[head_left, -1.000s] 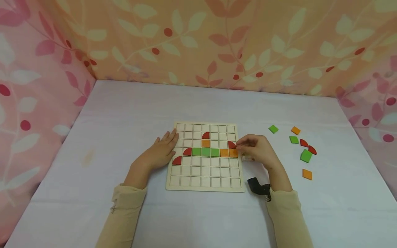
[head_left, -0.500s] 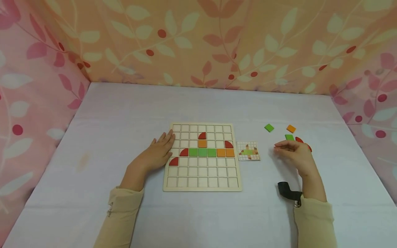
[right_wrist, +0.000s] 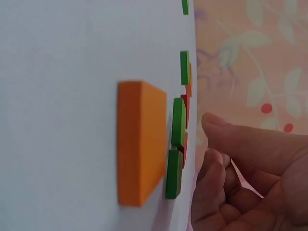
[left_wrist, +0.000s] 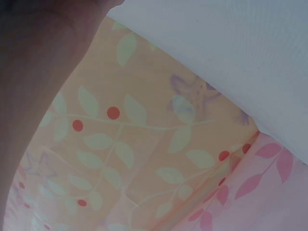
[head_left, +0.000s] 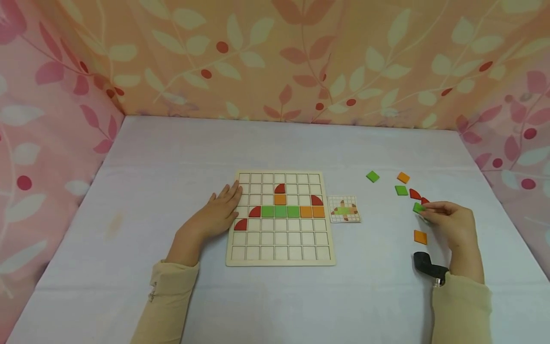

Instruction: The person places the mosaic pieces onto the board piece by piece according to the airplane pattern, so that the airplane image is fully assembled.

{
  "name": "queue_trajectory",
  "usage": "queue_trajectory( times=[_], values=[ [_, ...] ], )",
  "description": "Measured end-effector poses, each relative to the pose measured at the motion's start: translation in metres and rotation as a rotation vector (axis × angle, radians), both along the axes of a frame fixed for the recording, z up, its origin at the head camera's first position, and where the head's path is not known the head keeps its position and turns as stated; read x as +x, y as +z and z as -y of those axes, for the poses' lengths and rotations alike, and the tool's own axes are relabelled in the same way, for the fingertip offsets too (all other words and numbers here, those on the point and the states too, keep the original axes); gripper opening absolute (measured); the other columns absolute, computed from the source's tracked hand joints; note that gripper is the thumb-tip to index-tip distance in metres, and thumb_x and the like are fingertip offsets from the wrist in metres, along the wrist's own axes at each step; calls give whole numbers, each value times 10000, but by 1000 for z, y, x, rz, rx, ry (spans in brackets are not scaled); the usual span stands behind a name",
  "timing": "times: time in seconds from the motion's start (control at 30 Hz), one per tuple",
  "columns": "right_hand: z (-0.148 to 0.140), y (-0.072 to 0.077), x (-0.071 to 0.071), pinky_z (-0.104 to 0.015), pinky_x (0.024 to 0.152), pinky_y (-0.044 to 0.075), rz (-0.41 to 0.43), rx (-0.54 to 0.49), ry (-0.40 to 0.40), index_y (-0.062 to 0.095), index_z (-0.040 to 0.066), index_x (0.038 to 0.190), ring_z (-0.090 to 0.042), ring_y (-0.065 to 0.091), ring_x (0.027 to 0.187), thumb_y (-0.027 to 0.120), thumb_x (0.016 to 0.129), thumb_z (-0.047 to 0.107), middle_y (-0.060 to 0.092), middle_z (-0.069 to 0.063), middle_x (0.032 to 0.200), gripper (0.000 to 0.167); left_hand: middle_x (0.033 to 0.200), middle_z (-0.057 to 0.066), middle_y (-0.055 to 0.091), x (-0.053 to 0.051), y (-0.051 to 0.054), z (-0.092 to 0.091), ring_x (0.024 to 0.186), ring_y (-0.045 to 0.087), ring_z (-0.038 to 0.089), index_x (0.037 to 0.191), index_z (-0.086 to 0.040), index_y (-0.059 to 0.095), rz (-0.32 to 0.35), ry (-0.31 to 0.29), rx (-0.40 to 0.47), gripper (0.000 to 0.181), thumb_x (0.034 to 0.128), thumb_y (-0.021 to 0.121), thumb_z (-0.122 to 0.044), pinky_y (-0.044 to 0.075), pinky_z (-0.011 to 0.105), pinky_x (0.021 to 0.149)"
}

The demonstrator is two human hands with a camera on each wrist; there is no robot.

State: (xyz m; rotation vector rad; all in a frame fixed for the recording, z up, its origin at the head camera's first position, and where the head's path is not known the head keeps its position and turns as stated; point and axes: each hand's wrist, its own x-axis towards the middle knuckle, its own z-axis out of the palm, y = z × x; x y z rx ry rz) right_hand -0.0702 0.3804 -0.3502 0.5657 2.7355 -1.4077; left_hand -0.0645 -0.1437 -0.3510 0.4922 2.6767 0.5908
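My left hand (head_left: 212, 212) lies with fairly straight fingers on the left edge of a pale wooden grid board (head_left: 280, 263). Red quarter-round, green and orange square tiles sit in its cells, including a green tile (head_left: 280, 211) mid-row. Over at the right, my right hand (head_left: 455, 224) reaches fingertips over a green tile (head_left: 418, 208), partly covering it. In the right wrist view, thumb (right_wrist: 219, 125) and fingers stand close by two green tiles, with no tile visible between them. An orange tile (right_wrist: 142, 144) looms nearest that camera.
A small pattern card (head_left: 345, 210) lies against the board's right side. Loose tiles include a green one (head_left: 372, 176), an orange one (head_left: 403, 177) and a red quarter-round (head_left: 414, 194). A black device (head_left: 427, 265) sits at the right wrist. Floral curtains (head_left: 275, 57) border the white table.
My right hand has left the board's right edge and moved right to the loose green tiles, uncovering the pattern card. The left hand stays on the board.
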Motion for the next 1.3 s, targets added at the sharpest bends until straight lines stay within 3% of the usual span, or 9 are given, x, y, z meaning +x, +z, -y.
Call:
queue_trajectory(
  times=[0.13,0.2,0.3,0.4,0.5,0.77,0.87,1.1,1.3],
  values=[
    [-3,3,-1,-129,593,424,47,48,-39,707,129,960,-5,498,723,703,849,122,572,233,658,112,1566,160,12,0,0,1,1422,31,362,1486,34,134,-2,1,0,613,980,438,-132,52,565,1111],
    [-4,4,-1,-182,635,400,96,93,-50,669,29,1079,-74,463,805,697,857,156,569,193,720,258,1565,161,12,0,0,1,1421,32,364,1485,35,133,0,0,2,615,979,439,-131,53,566,1111],
    [-6,4,0,-257,682,362,164,153,-50,548,-82,1230,-190,408,936,674,874,189,600,-12,970,465,1566,160,13,0,0,0,1421,34,366,1485,35,132,2,-1,7,614,979,437,-134,53,565,1111],
    [-8,4,0,-299,709,348,214,175,-48,514,-101,1261,-297,384,1017,664,883,222,508,-216,1189,519,1567,157,13,0,0,0,1421,35,367,1486,32,133,1,-2,9,612,981,433,-139,54,563,1112],
    [-11,4,1,-323,711,341,247,188,-38,520,-112,1246,-357,375,1032,663,885,257,486,-273,1207,536,1568,153,8,-1,0,0,1421,33,363,1487,29,130,3,-6,12,612,983,430,-145,52,560,1114],
    [-8,7,3,-339,681,338,230,204,14,556,-103,1140,-269,395,907,710,853,251,586,7,779,481,1566,159,10,0,-1,1,1421,33,365,1486,33,125,-3,-9,12,615,981,429,-142,52,564,1112],
    [-6,7,4,-323,688,334,197,175,0,587,-81,1101,-218,401,889,712,853,267,561,109,747,445,1568,152,7,0,-1,1,1423,30,357,1489,27,124,2,-4,13,618,981,432,-143,50,558,1115],
    [4,6,3,-148,616,442,30,-29,-95,714,182,840,-41,491,788,784,786,209,597,182,693,93,1569,147,7,0,-2,1,1423,32,354,1489,24,125,0,-3,6,619,980,435,-143,50,559,1114],
    [23,11,-1,-104,625,466,-44,-83,-65,734,149,872,-25,535,756,800,768,201,613,183,709,134,1569,143,6,-1,-2,1,1423,30,354,1490,21,124,-1,-5,7,617,983,435,-147,49,555,1116]
  ],
)
